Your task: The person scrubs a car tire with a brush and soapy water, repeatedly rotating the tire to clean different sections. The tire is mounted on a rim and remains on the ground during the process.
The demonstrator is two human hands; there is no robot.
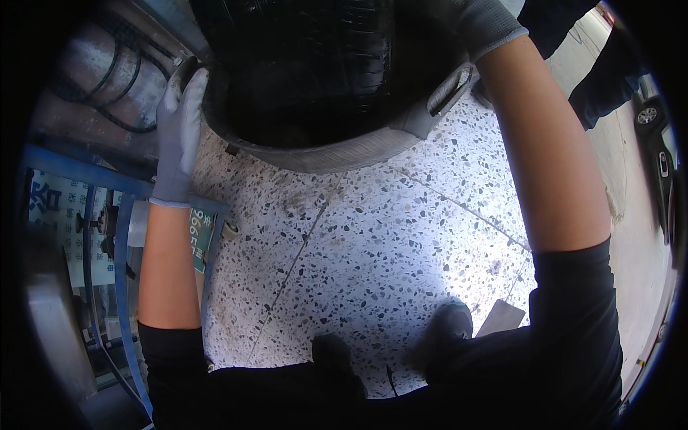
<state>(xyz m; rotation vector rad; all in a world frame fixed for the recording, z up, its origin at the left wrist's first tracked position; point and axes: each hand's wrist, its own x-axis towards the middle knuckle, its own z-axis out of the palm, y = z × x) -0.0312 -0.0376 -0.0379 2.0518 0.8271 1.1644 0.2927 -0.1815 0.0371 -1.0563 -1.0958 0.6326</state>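
A large dark tub (344,151) with a thick grey rim stands on the floor at the top of the view. Inside it is a glossy black object (301,54) with fine ribs along its right side; it looks like a wet tyre. My left hand (183,102), in a grey-white glove with dark fingertips, is against the tub's left edge; whether its fingers grip anything is unclear. My right hand (478,24), in a grey glove, reaches over the right side of the tub. Its fingers are lost in the dark and past the top of the frame.
Black hoses (115,70) hang at left above a blue metal frame (126,269) with boards bearing writing. Underfoot is a speckled terrazzo floor (333,242). At upper right are another person's dark-clothed legs (604,80), and a dark car (661,161) stands beyond.
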